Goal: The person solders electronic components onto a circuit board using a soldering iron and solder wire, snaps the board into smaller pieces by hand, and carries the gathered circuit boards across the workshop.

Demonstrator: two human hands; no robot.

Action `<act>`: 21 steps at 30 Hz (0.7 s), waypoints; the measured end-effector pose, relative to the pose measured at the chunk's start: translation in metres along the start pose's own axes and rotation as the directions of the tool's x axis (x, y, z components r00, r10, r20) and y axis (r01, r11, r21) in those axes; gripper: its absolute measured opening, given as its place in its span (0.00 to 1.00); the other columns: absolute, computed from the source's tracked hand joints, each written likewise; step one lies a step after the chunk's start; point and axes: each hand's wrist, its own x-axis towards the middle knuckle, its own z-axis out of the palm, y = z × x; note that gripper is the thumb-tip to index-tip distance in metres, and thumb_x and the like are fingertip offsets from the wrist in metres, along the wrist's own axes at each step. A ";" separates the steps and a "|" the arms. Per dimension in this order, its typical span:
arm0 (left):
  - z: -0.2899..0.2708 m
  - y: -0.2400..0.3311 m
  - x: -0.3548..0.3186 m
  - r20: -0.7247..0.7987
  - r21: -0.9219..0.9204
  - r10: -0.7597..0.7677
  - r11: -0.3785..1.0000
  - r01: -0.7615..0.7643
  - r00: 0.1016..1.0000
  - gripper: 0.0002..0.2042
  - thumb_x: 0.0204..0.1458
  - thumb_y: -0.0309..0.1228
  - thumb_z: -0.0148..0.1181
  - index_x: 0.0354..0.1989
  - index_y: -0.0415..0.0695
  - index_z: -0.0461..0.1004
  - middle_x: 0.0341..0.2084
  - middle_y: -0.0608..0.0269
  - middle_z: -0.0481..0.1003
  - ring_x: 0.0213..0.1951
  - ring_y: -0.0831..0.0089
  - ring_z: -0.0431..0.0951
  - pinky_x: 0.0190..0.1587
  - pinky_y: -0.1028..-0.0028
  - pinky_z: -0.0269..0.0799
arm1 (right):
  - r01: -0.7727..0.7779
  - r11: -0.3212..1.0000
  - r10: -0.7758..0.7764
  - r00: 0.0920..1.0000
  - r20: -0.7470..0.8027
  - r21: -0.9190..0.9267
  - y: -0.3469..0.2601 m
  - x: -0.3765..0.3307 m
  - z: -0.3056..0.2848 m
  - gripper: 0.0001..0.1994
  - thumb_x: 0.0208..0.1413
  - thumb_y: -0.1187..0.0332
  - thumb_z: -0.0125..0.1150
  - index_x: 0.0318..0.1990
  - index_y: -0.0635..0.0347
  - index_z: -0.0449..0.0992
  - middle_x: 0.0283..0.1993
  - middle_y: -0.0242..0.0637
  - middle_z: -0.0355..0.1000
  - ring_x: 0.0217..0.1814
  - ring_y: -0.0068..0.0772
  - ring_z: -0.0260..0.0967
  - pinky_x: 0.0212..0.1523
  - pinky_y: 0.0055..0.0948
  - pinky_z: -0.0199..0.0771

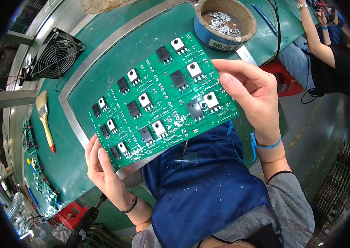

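- You hold the green circuit board (162,99) up over the green bench (100,70), tilted, its near-left corner low and its far-right end high (component side toward you).
- Your left hand (102,167) pinches the near-left corner, thumb on top and fingers curled under; your right hand (251,93) clamps the right edge, thumb lying on the board face beside a white-tabbed transistor (211,100).
- Keep both grips on the bare margin, I judge, so your thumbs do not press the black and white parts standing in rows.
- Hold the board level with your eyes on one row at a time, from the far row toward the near one.
- Mind the round tin of silvery scrap (224,21) just beyond the far edge, and the brush (44,120) lying well to the left.
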 end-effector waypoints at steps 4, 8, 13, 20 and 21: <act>0.001 -0.004 0.001 -0.004 -0.015 -0.011 1.000 0.011 1.000 0.15 0.62 0.28 0.50 0.51 0.31 0.74 0.55 0.52 0.70 0.56 0.68 0.69 0.59 0.69 0.62 | -0.004 1.000 0.004 1.000 -0.004 0.016 0.001 -0.001 0.001 0.13 0.59 0.73 0.61 0.50 0.70 0.75 0.39 0.34 0.77 0.37 0.14 0.72 0.35 0.13 0.71; 0.000 -0.006 0.002 0.007 0.009 -0.007 1.000 0.007 1.000 0.17 0.64 0.31 0.49 0.51 0.28 0.73 0.56 0.52 0.69 0.56 0.70 0.69 0.59 0.71 0.63 | -0.006 1.000 0.005 1.000 0.002 0.021 0.001 -0.002 0.002 0.14 0.59 0.73 0.61 0.51 0.69 0.75 0.39 0.33 0.77 0.36 0.13 0.71 0.34 0.13 0.70; 0.002 -0.008 0.004 0.013 0.016 0.008 1.000 -0.008 1.000 0.17 0.64 0.31 0.49 0.51 0.28 0.73 0.56 0.53 0.69 0.55 0.72 0.70 0.57 0.73 0.64 | 0.003 1.000 -0.003 1.000 0.004 0.018 -0.001 -0.003 0.002 0.13 0.59 0.73 0.61 0.50 0.69 0.75 0.38 0.32 0.77 0.34 0.12 0.70 0.32 0.13 0.69; 0.002 -0.015 0.005 0.005 0.040 0.008 0.999 -0.008 1.000 0.16 0.62 0.31 0.52 0.52 0.32 0.74 0.53 0.65 0.71 0.31 0.89 0.61 0.31 0.85 0.54 | 0.062 0.997 -0.062 0.998 -0.012 0.049 -0.006 -0.007 0.007 0.12 0.59 0.75 0.61 0.50 0.69 0.76 0.37 0.31 0.75 0.33 0.12 0.69 0.32 0.13 0.69; 0.002 -0.017 0.005 0.002 0.035 0.009 0.999 -0.009 1.000 0.16 0.62 0.30 0.52 0.52 0.32 0.74 0.53 0.65 0.71 0.31 0.90 0.62 0.31 0.85 0.54 | 0.081 0.997 -0.081 0.997 -0.014 -0.001 -0.006 -0.008 0.007 0.13 0.58 0.75 0.61 0.50 0.69 0.76 0.36 0.31 0.74 0.32 0.12 0.69 0.31 0.13 0.69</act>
